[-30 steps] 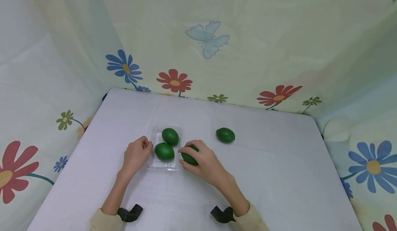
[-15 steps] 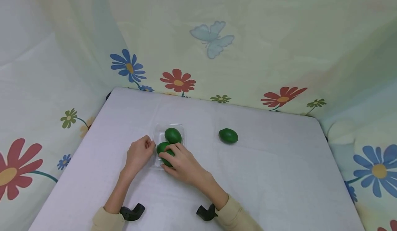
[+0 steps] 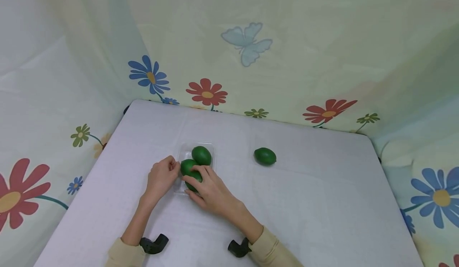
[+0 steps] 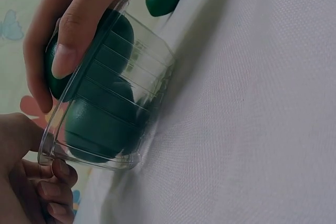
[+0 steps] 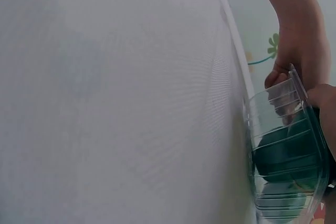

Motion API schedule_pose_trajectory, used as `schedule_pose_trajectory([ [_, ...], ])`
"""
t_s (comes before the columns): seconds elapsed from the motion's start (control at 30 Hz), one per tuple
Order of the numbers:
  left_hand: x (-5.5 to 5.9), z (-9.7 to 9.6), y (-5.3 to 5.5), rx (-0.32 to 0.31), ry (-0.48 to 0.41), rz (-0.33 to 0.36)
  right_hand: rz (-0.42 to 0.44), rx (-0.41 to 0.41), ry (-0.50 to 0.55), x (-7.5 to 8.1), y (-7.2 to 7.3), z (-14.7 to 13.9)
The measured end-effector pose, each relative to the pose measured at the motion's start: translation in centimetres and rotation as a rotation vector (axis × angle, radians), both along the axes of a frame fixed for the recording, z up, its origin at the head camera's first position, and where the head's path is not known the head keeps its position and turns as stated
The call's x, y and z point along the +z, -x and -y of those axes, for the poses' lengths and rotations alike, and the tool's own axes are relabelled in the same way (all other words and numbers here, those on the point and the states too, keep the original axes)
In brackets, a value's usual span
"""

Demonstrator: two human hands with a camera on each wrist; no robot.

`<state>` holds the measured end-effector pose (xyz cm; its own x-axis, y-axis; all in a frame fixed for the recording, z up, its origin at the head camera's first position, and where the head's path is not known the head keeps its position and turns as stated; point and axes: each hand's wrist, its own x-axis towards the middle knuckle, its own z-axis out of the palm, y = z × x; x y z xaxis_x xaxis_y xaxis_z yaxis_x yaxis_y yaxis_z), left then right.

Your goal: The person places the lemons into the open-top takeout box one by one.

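A clear plastic container stands on the table with two green limes in it, a rear lime and a front lime. My left hand pinches the container's rim at its left side, thumb and index finger on the edge in the left wrist view. Over the front of the container, my right hand grips another lime, which overlaps the front lime in the head view. Seen from the left wrist, the gripped lime is at rim level, partly hidden behind the fingers.
One more lime lies on the white-covered table, right of the container. Flower-printed curtains surround the table at the back and sides. A black wrist device sits at the left cuff, another at the right.
My right hand has carried its lime leftward from beside the container to over its front part. My left hand keeps its grip on the rim. The head view has shifted slightly.
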<state>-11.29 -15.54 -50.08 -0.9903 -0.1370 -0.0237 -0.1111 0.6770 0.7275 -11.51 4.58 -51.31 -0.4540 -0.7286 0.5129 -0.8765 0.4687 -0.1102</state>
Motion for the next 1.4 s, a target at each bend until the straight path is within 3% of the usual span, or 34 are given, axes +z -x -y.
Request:
schedule_pose_trajectory([
  [0.37, 0.0, -0.1, 0.1, 0.004, -0.006, -0.002, 0.081, -0.026, 0.123, 2.7, -0.7, -3.5],
  [0.53, 0.2, -0.1, 0.0, 0.003, -0.013, -0.001, 0.121, -0.092, 0.170, 4.2, -1.0, -7.0],
  [0.7, 0.3, 0.0, 0.0, 0.002, -0.021, -0.007, 0.105, -0.182, 0.224, 4.8, 0.1, -10.9],
  [0.83, 0.3, 0.0, -0.1, 0.001, -0.026, 0.001, 0.129, -0.267, 0.238, 4.2, 2.0, -13.6],
  [0.97, 0.2, 0.0, -0.2, -0.002, -0.030, 0.013, 0.163, -0.369, 0.180, 3.0, 3.9, -15.2],
  [1.23, 0.1, 0.1, -0.3, -0.005, -0.035, 0.020, 0.250, -0.496, 0.024, 0.1, 7.3, -16.0],
  [1.4, 0.1, 0.0, -0.1, 0.001, -0.024, 0.009, 0.275, -0.544, -0.002, -1.0, 8.6, -15.9],
])
